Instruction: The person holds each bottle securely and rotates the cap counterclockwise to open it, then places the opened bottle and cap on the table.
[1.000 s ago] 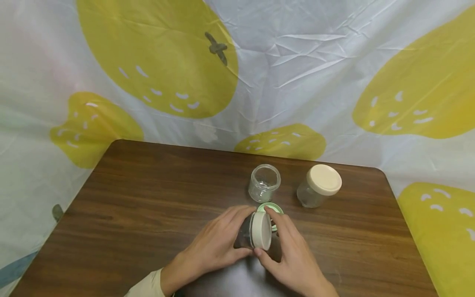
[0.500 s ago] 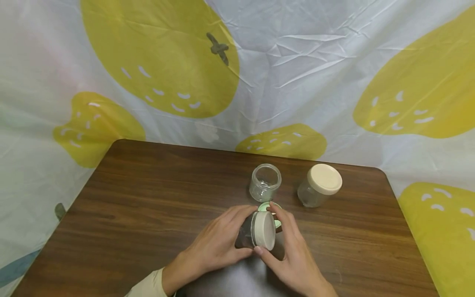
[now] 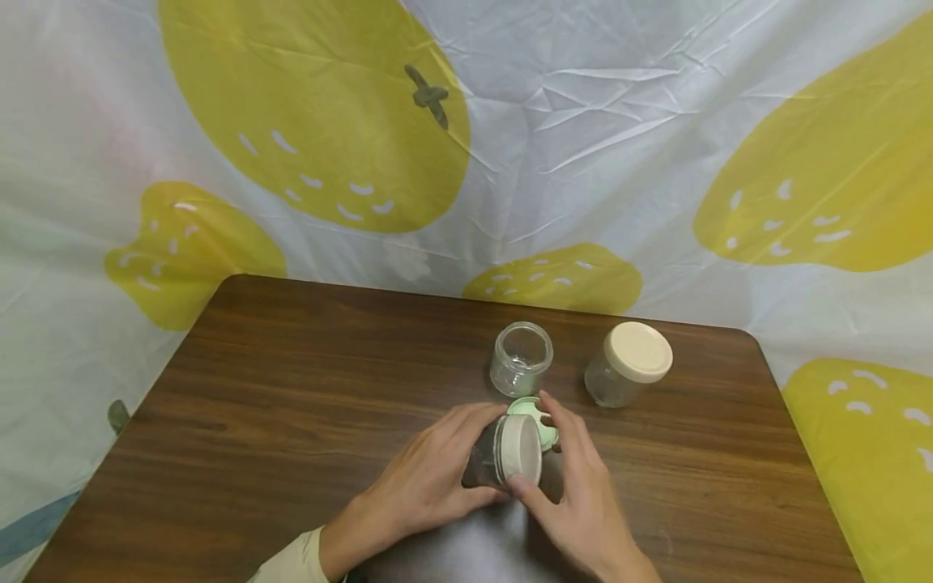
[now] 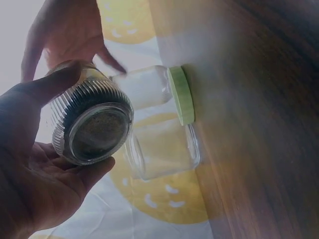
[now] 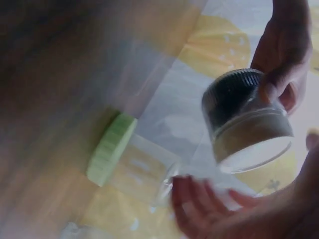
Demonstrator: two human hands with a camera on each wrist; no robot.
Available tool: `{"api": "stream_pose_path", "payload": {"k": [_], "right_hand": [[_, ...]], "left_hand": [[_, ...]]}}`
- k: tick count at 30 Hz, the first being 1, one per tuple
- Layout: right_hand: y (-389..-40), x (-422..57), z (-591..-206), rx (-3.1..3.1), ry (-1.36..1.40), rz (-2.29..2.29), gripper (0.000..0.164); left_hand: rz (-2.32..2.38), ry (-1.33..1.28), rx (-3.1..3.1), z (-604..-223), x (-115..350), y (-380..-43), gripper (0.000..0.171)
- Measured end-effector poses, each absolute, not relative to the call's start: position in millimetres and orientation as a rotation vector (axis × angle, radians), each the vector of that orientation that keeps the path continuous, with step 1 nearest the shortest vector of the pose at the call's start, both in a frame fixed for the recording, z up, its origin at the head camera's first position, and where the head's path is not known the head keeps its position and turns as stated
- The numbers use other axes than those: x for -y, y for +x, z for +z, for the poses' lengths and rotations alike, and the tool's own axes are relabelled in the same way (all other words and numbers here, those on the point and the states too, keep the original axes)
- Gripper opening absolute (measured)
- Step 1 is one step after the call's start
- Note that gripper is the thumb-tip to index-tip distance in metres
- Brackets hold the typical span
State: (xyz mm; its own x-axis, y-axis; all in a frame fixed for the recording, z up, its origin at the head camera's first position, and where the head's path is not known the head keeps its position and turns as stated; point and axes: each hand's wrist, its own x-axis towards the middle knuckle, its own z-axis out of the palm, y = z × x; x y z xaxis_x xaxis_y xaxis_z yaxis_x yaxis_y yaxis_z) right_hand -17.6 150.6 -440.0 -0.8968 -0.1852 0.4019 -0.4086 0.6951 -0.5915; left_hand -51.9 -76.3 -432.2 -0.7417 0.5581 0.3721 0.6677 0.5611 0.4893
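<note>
Which kind of room this is cannot be told: a creased, lemon-print fabric sheet (image 3: 583, 186) hangs behind the far edge and both far corners of the wood-grain tabletop (image 3: 291, 389) and past its left and right edges, screening off the surroundings.

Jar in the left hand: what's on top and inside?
The jar has a pale lid on top. Something dark shows through its side; I can't tell what. The left hand covers part of that side.

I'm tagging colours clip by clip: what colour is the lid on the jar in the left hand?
Off-white; the lid shows best in the head view.
</note>
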Motion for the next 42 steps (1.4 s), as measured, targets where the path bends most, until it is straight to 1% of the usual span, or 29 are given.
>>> {"api": "stream_pose_path", "payload": {"k": [4,5,10,13,17,20,23,25,27,32,35,38,42], "right_hand": [[-15,-149,-428,2.796,0.141,0.769,0.057],[-15,-149,-425,2.844,0.09,0.727,0.053],[-17,-146,-420,2.969,0.04,0.725,0.04],[-18,-144,-420,2.983,0.022,0.728,0.036],[-20,-143,-418,2.981,0.03,0.754,0.036],[-21,-143,-417,2.967,0.105,0.819,0.034],[-24,-145,-417,2.927,0.243,0.888,0.031],[-26,-148,-418,2.891,0.347,0.908,0.033],[-27,-152,-420,2.849,0.449,0.919,0.038],[-31,-160,-422,2.777,0.633,0.907,0.064],[-32,-162,-421,2.753,0.705,0.867,0.077],[-33,-164,-420,2.749,0.735,0.828,0.084],[-34,-164,-418,2.757,0.749,0.81,0.088]], "left_hand": [[-0.933,-1.042,2.613,-432,76,-52,0.094],[-0.932,-1.044,2.613,-431,76,-52,0.094],[-0.918,-1.063,2.612,-432,75,-52,0.094],[-0.908,-1.077,2.608,-433,74,-51,0.095],[-0.9,-1.071,2.607,-434,74,-51,0.094],[-0.898,-1.056,2.614,-435,75,-51,0.094],[-0.898,-1.038,2.627,-436,77,-51,0.094],[-0.892,-1.028,2.632,-436,77,-51,0.094],[-0.89,-1.019,2.638,-436,78,-51,0.094],[-0.9,-1.014,2.649,-437,79,-52,0.093],[-0.904,-1.009,2.661,-438,80,-53,0.092],[-0.917,-1.007,2.671,-438,82,-54,0.092],[-0.943,-1.0,2.678,-440,83,-55,0.092]]}}
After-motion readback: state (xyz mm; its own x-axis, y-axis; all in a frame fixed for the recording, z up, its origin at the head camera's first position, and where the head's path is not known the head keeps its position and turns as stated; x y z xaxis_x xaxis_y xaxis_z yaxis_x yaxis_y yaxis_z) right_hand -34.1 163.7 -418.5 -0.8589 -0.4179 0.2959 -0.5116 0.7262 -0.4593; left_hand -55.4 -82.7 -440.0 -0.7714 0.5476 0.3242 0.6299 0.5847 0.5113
